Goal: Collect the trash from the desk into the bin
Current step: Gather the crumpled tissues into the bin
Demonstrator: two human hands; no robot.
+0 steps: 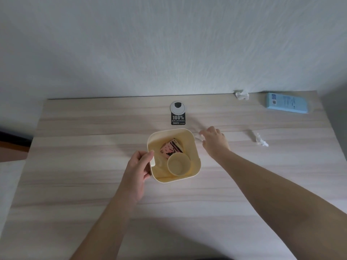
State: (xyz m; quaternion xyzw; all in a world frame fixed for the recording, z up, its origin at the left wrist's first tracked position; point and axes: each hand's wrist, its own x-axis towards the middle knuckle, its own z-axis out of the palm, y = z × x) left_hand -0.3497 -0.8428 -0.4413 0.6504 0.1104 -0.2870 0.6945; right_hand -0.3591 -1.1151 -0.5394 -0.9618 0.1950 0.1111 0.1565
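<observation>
Bin (pixel 195 147) on desk (pixel 93 128), cup (pixel 178 164) and wrapper (pixel 171 148) inside.
My left hand (pixel 138 171) grips its rim; my right hand (pixel 214 141), fingers spread, holds nothing beside it. Tissue (pixel 261 140) lies apart.

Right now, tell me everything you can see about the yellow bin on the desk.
The bin is a small pale yellow tub, seemingly plastic, squarish with rounded corners and an open top. It stands upright on the wooden desk, near its middle, just in front of a black tag. Inside lie a pink patterned packet and a pale round cup. The left hand holds its left wall in a closed grip, thumb over the rim. The right hand hovers beside its right far corner, apparently not touching it.
</observation>
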